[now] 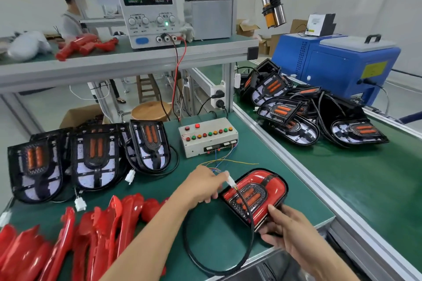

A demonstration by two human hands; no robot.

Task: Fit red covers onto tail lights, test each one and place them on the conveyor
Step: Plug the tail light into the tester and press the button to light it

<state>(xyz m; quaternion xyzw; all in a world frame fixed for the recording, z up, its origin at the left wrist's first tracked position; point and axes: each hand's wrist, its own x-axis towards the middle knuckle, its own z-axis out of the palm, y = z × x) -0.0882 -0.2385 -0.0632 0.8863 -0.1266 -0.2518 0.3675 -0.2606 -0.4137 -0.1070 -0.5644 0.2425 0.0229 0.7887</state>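
Left hand (206,186) pinches white connector (230,181) over covered tail light (255,194); right hand (287,228) grips lamp's near end, long axis angled up-right toward conveyor (342,166), right hand nearer

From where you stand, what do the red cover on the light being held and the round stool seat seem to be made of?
The red cover looks like glossy moulded plastic: bright highlights run along its smooth curves. The stool seat looks like varnished wood, going by its warm brown tone and faint grain, though a laminate cannot be ruled out.
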